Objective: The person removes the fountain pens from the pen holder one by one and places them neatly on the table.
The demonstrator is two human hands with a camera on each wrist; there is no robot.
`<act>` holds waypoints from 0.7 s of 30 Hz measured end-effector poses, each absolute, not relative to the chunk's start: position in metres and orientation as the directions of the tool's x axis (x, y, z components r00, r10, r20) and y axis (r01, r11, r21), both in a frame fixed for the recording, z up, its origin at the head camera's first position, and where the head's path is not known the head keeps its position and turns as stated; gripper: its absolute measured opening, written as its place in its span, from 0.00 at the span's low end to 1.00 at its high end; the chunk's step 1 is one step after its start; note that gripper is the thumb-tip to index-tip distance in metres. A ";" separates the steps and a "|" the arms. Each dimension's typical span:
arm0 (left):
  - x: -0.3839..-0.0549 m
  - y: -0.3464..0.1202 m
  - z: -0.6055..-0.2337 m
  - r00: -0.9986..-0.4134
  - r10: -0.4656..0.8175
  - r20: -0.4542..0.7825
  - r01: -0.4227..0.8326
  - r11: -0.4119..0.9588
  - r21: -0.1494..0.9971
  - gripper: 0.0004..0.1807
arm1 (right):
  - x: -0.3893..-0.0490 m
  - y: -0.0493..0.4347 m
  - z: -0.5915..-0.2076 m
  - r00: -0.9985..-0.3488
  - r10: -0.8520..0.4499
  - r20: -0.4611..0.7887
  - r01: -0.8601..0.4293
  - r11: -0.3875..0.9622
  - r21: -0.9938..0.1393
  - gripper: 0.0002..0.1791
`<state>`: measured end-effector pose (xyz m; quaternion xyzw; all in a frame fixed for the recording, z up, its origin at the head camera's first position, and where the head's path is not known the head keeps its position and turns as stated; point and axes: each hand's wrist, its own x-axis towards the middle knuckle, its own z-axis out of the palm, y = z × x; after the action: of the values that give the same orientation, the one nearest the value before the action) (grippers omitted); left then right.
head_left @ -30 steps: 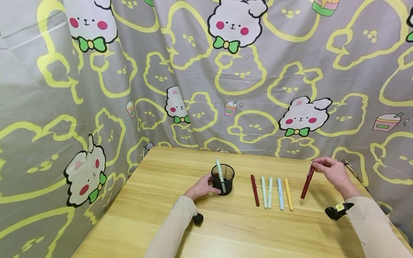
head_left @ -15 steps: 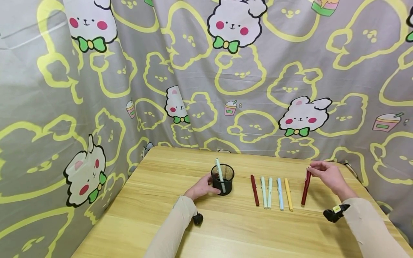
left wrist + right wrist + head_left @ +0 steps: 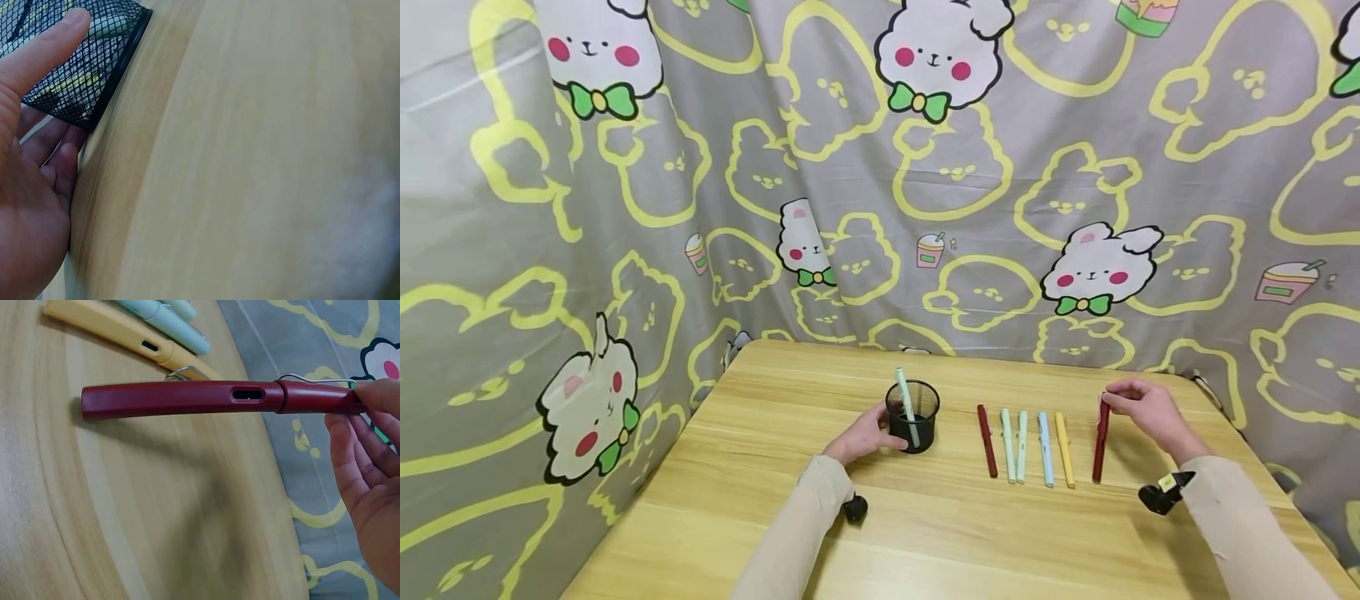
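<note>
My left hand (image 3: 861,435) holds a black mesh pen cup (image 3: 928,435) from its left side, thumb in front and fingers behind. In the left wrist view the thumb (image 3: 53,47) lies along the mesh wall. One pale green pen (image 3: 903,385) leans inside the cup. At the right, my right hand (image 3: 1150,412) pinches a dark red fountain pen (image 3: 1101,442) by its clip end, the other end pointing down toward the table. The right wrist view shows that pen's barrel (image 3: 175,400) with its slot window and wire clip, close over the wood.
Between cup and right hand lies a row of pens: another dark red pen (image 3: 987,442), two pale green pens (image 3: 1008,446), a light blue pen (image 3: 1046,450) and a yellow pen (image 3: 1065,450). Behind the wooden table (image 3: 925,533) hangs a patterned grey curtain (image 3: 850,167).
My right hand has moved left and slightly down with the dark red pen, which now stands more upright and closer to the row. The left hand stays at the cup.
</note>
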<state>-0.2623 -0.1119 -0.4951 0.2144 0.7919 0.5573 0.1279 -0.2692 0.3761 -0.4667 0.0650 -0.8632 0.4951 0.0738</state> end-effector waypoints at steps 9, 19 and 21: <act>-0.262 -0.112 -0.494 -0.875 0.483 0.038 0.200 0.288 0.936 0.34 | -0.271 0.375 -0.475 -0.984 -0.018 0.178 -0.164 0.490 -0.856 0.22; -0.263 -0.112 -0.496 -0.878 0.478 0.038 0.190 0.273 0.943 0.34 | -0.274 0.372 -0.481 -0.991 -0.054 0.119 -0.129 0.281 -0.951 0.18; -0.263 -0.111 -0.496 -0.877 0.478 0.038 0.190 0.273 0.943 0.35 | -0.274 0.372 -0.482 -0.992 -0.059 0.108 -0.120 0.273 -0.955 0.18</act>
<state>-0.2628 -0.1113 -0.4962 0.2123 0.7876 0.5642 0.1277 -0.2736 0.3718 -0.4821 0.0561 -0.7973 0.6004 0.0257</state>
